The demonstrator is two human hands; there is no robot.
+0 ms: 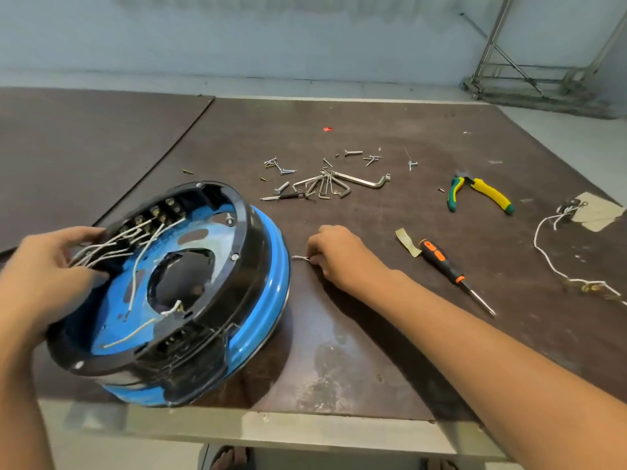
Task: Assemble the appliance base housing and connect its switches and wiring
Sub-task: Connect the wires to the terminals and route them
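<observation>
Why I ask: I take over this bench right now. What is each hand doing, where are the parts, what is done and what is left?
Left hand grips the tilted base housing at its rim, fingers over the switch wires.
Right hand pinches a short white wire lying on the table beside the housing.
Screwdriver, pliers, hex keys and screws lie beyond; a second wire bundle lies far right.
Done: black ring sits on the blue shell, screw heads showing; wires reach the switches.
Left: loose wire ends inside, likely unconnected.
</observation>
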